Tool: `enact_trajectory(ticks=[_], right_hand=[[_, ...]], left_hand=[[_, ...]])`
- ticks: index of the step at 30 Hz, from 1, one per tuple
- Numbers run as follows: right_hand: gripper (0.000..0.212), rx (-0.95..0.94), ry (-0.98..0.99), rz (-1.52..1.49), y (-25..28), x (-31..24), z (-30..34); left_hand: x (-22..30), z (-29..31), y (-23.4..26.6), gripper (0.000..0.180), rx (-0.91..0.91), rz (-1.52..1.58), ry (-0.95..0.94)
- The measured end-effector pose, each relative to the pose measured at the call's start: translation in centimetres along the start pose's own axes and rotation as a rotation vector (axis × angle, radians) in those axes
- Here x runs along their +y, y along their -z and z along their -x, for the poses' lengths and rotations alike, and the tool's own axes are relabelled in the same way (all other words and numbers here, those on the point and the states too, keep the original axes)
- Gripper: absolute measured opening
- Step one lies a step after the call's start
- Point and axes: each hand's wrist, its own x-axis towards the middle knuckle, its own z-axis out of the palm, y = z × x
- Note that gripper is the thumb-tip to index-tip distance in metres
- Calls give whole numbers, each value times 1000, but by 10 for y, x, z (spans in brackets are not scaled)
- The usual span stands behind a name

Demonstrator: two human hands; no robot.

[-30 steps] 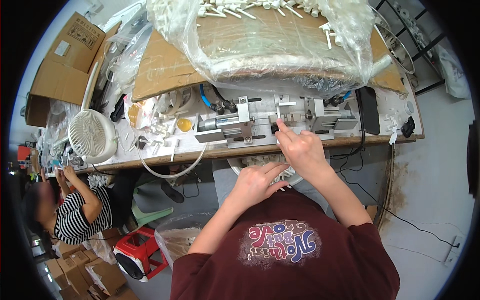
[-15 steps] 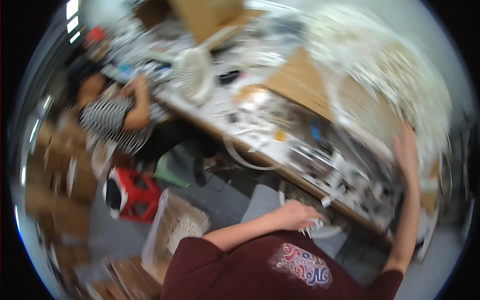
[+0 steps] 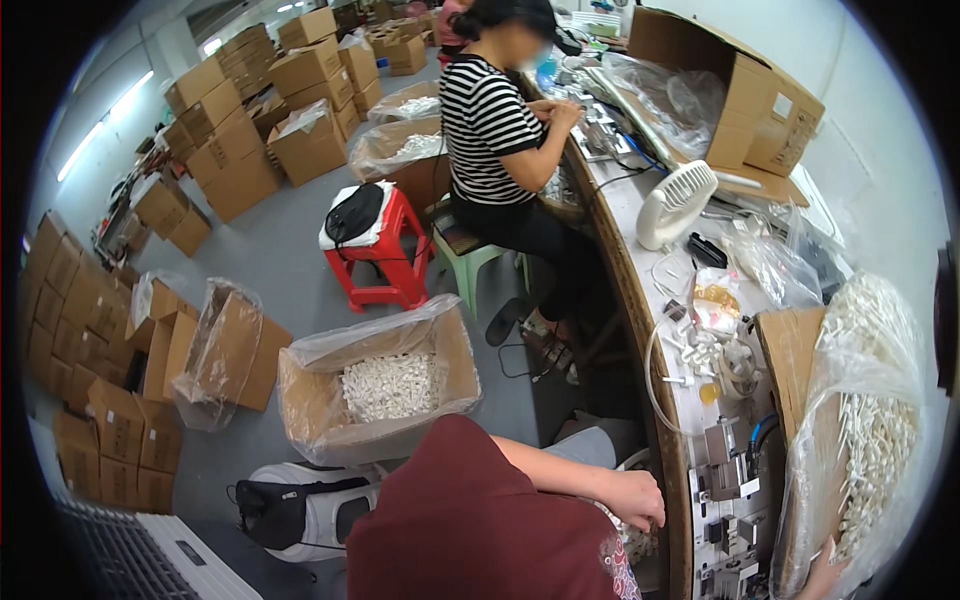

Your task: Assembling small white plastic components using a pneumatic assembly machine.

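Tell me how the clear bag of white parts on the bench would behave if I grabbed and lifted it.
The bag is thin clear film, so it would likely sag and crinkle instead of holding its shape. It is packed with small white parts, so it is probably heavy for a bag, and they may shift. The right hand at its lower edge suggests it needs support.

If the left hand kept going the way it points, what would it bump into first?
Probably the workbench edge: the left hand points right, almost against it. The metal jig lies just beyond, though depth is unclear.
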Motion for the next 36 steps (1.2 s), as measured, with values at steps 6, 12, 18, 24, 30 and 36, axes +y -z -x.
enact_trajectory(ticks=[6,12,18,24,30,36], right_hand=[[84,127,75,-51,-34,14,-35],[80,-100,130,-86,16,-14,8],[58,-14,308,7,-33,-39,-18],[56,26,575,-167,-52,-27,-25],[54,5,899,-582,-42,-71,-10],[58,-30,1003,-638,-22,-88,10]], left_hand=[[5,11,-4,29,-63,-9,44],[16,19,-1,28,-68,-35,28],[15,35,-12,26,-46,-13,72],[10,18,-16,25,-99,26,9],[8,15,-15,26,-70,34,19],[1,8,-20,26,-87,36,-3]])
